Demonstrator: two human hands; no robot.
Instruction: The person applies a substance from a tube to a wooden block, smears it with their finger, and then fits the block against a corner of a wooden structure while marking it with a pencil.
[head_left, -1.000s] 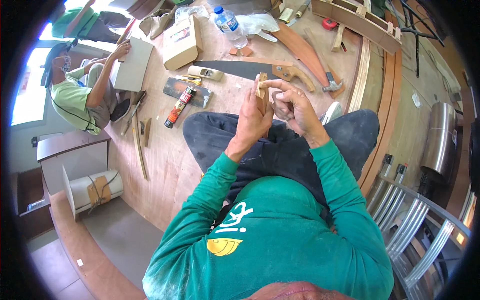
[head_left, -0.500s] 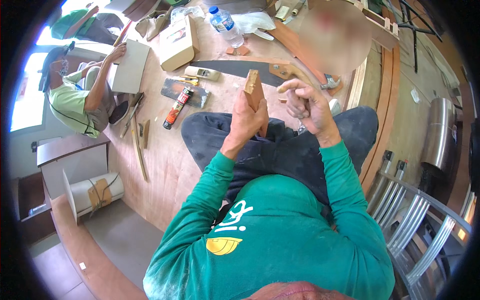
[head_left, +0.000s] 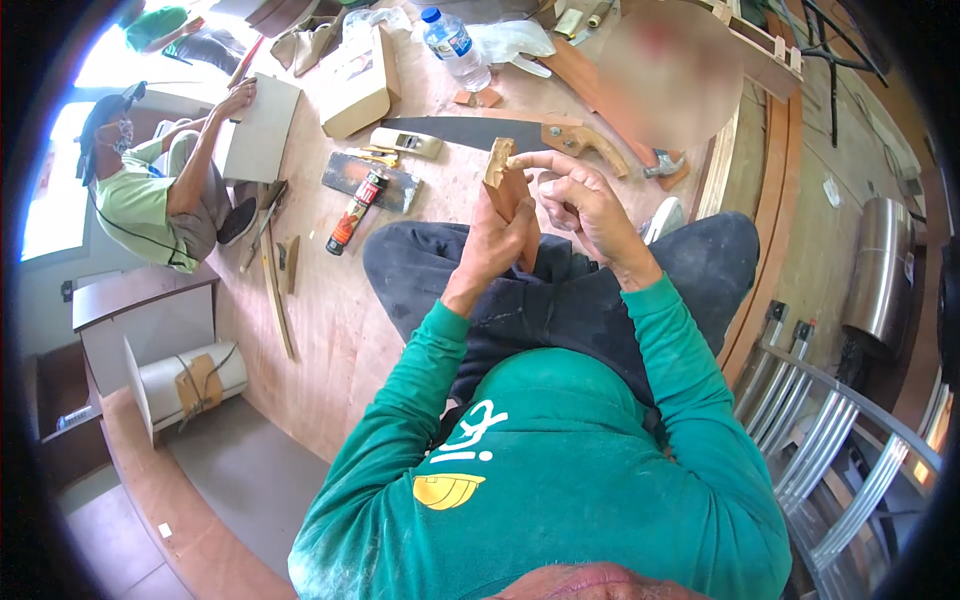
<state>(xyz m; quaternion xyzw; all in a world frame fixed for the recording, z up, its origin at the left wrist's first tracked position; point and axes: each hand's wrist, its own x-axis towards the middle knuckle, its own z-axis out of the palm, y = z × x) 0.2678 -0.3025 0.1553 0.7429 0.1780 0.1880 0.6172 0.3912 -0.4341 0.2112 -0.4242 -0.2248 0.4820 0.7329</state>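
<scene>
My left hand (head_left: 495, 240) is closed around a small wooden block (head_left: 510, 200) held upright, its rough pale end at the top. The index finger of my right hand (head_left: 585, 200) stretches to that end, with the other fingers curled loosely. Behind them lie a handsaw (head_left: 583, 148) and a hand plane (head_left: 411, 140). Left of these are a dark flat plate (head_left: 396, 185) and a red-black tube (head_left: 355, 213). A hammer (head_left: 664, 168) is at the right. My crossed legs are beneath my hands.
A co-worker (head_left: 150, 200) holds a pale panel (head_left: 260, 130) at the left; another person is behind. A water bottle (head_left: 460, 55), cardboard box (head_left: 355, 90) and wood strips (head_left: 280, 310) lie around. A metal ladder (head_left: 830, 420) and steel cylinder (head_left: 875, 270) stand at the right.
My right index finger moved off the block's end half a second ago and is back against it now. The block and my left hand have shifted slightly left since a second ago.
</scene>
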